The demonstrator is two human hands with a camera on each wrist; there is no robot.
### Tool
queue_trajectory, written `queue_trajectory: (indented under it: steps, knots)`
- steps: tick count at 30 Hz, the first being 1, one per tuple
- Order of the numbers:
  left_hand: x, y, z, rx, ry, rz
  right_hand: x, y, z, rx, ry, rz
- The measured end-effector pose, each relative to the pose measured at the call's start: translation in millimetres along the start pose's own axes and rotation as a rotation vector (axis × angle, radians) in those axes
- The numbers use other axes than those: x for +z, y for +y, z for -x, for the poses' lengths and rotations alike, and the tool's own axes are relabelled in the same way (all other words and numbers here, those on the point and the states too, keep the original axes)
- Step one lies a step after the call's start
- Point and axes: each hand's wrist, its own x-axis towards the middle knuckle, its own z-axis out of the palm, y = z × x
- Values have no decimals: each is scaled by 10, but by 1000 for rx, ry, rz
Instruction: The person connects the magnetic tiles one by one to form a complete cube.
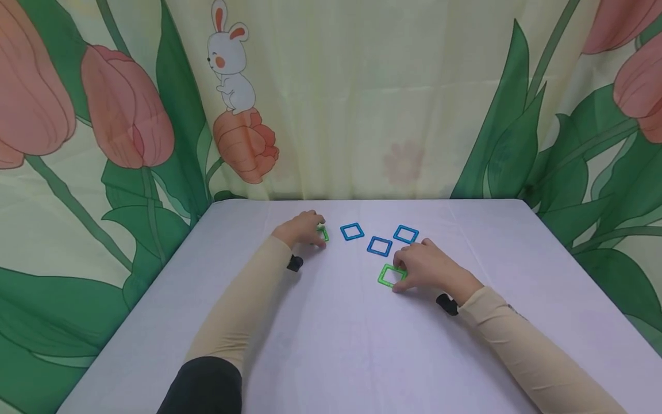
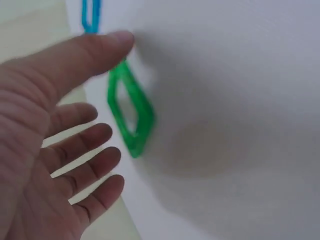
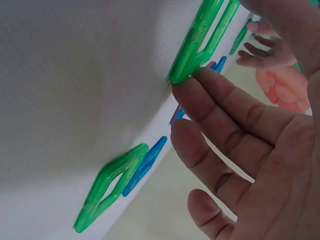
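In the head view my left hand (image 1: 301, 228) reaches over a green square magnetic tile (image 1: 325, 233) at the table's far left. The left wrist view shows its thumb overlapping the upper corner of this tile (image 2: 145, 117), the other fingers spread apart from it. Nearer the front, my right hand (image 1: 431, 265) holds a second green magnetic tile (image 1: 382, 272) by its right side, between thumb and fingers. In the right wrist view, fingertips touch the lower corner of that tile (image 3: 195, 42). A further green tile (image 3: 91, 200) lies beyond the little finger, hidden behind the hand in the head view.
Three blue magnetic tiles lie between and beyond the hands: one at left (image 1: 349, 226), one in the middle (image 1: 382, 240), one at right (image 1: 410, 229). A white cloth covers the table (image 1: 331, 345). Behind its far edge hangs a printed curtain (image 1: 341, 115).
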Motion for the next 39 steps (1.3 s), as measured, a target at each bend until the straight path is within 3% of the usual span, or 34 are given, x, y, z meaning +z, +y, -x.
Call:
queue_trajectory:
  steps: [19, 27, 39]
  knots:
    - [77, -84, -7, -101, -24, 226, 15, 0, -12, 22, -9, -55]
    - [74, -150, 15, -77, -10, 290, -5, -10, -9, 31, -18, -59]
    - [87, -172, 91, 15, 9, 506, -2, 6, -15, 27, -15, -81]
